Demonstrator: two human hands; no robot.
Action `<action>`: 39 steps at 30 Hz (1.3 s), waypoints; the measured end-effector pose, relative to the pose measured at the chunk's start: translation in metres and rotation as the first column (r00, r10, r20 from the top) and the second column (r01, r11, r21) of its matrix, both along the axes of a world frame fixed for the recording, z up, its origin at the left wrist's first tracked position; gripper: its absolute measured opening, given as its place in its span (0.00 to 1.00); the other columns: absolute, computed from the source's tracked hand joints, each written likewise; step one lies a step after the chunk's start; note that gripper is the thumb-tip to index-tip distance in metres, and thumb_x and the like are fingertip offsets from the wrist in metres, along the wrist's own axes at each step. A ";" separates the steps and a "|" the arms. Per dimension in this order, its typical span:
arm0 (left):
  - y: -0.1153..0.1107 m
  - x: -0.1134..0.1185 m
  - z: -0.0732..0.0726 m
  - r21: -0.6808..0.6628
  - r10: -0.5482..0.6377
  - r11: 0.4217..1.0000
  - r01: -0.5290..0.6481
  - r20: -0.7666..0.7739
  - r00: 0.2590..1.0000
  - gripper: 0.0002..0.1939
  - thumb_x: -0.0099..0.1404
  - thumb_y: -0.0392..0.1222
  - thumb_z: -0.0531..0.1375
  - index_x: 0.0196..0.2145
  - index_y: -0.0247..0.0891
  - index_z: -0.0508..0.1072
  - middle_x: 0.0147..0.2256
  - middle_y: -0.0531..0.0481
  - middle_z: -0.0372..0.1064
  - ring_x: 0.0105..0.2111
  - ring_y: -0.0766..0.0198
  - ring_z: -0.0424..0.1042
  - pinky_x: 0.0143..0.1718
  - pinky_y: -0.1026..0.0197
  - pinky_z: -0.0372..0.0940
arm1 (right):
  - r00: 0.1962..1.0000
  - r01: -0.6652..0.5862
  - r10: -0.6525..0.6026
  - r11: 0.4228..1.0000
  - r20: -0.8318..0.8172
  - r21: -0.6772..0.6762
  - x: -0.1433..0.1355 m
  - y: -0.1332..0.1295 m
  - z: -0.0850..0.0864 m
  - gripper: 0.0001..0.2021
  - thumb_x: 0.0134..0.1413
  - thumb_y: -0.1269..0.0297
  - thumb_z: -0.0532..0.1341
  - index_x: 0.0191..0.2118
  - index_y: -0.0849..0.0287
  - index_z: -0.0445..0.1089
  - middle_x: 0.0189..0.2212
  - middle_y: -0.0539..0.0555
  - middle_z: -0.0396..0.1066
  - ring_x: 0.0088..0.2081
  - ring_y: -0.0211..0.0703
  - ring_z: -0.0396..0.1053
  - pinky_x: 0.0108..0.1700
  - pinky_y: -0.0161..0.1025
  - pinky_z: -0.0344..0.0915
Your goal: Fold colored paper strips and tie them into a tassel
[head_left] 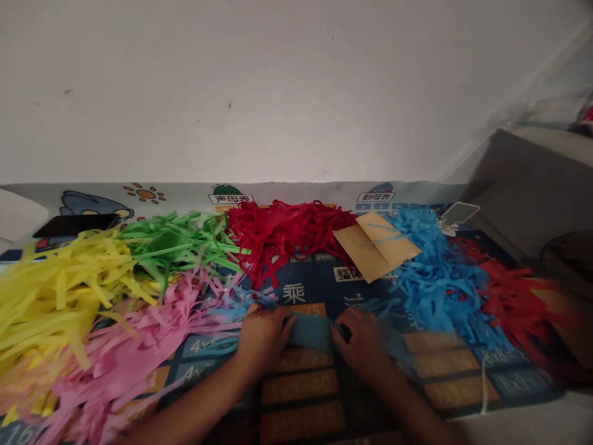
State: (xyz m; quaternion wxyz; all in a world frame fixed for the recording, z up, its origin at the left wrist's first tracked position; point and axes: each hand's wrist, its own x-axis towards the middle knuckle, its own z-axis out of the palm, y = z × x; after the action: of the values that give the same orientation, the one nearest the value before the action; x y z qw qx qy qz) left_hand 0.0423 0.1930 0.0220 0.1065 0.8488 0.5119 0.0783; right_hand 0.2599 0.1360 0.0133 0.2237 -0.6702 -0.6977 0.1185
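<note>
Both my hands grip a piece of blue fringed paper [310,332] above the middle of the mat. My left hand [265,337] is closed on its left part, and loose blue strips stick out to the left past the fingers. On the other side my right hand [362,343], somewhat blurred, pinches it, with more blue fringe trailing to the right. The paper between the hands is a flat, uncut-looking band. Close to my left hand lie pink paper strips [152,340].
Around the mat [301,392] lie heaps of yellow strips [69,266], green strips [180,244], red strips [287,225] and blue strips [435,278]. Tan paper pieces [375,247] rest at the back. More red strips [514,296] lie right. A black flat object [76,225] is back left.
</note>
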 end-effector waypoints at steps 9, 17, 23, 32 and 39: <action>-0.001 0.005 0.003 0.043 -0.009 0.999 0.011 -0.045 0.999 0.10 0.68 0.44 0.55 0.34 0.38 0.74 0.26 0.46 0.76 0.29 0.53 0.73 0.38 0.50 0.59 | 0.999 -0.013 0.014 1.000 0.047 -0.019 0.000 0.003 -0.001 0.05 0.50 0.70 0.58 0.25 0.57 0.66 0.27 0.51 0.69 0.33 0.44 0.66 0.37 0.41 0.51; 0.006 0.002 0.023 0.115 -0.525 0.825 0.554 -0.208 0.825 0.02 0.62 0.35 0.61 0.33 0.39 0.74 0.34 0.47 0.71 0.41 0.54 0.66 0.50 0.48 0.56 | 0.948 -0.281 0.253 0.950 0.192 0.135 -0.009 -0.023 0.027 0.11 0.50 0.72 0.59 0.41 0.56 0.68 0.39 0.55 0.73 0.43 0.51 0.67 0.52 0.52 0.50; -0.003 -0.001 0.031 0.104 -0.505 0.844 0.527 -0.179 0.844 0.13 0.60 0.44 0.61 0.41 0.36 0.74 0.37 0.45 0.72 0.41 0.53 0.68 0.61 0.41 0.43 | 0.909 -0.386 0.362 0.918 0.206 0.091 0.003 -0.014 0.010 0.08 0.55 0.73 0.56 0.39 0.58 0.70 0.32 0.54 0.74 0.36 0.46 0.69 0.48 0.48 0.52; 0.005 -0.013 0.016 0.194 -0.419 0.898 0.396 0.093 0.903 0.13 0.58 0.30 0.57 0.38 0.42 0.75 0.38 0.48 0.76 0.40 0.55 0.71 0.58 0.36 0.45 | 0.933 -0.333 0.322 0.942 0.162 0.046 0.006 -0.009 0.019 0.15 0.52 0.59 0.64 0.45 0.57 0.71 0.40 0.55 0.73 0.43 0.49 0.67 0.52 0.49 0.50; 0.018 -0.024 0.018 0.075 -0.391 0.920 0.384 0.182 0.902 0.07 0.66 0.40 0.58 0.35 0.46 0.78 0.37 0.51 0.75 0.41 0.57 0.70 0.54 0.42 0.52 | 0.978 -0.209 0.209 0.977 -0.012 0.030 0.020 0.001 0.008 0.06 0.60 0.62 0.62 0.34 0.52 0.77 0.36 0.48 0.74 0.40 0.42 0.68 0.44 0.43 0.53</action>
State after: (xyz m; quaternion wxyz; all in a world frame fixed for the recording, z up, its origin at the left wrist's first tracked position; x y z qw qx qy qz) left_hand 0.0179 0.2110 0.0404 0.1534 0.9237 0.3188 0.1474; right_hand 0.2800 0.1366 0.0216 0.2248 -0.5889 -0.7643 0.1364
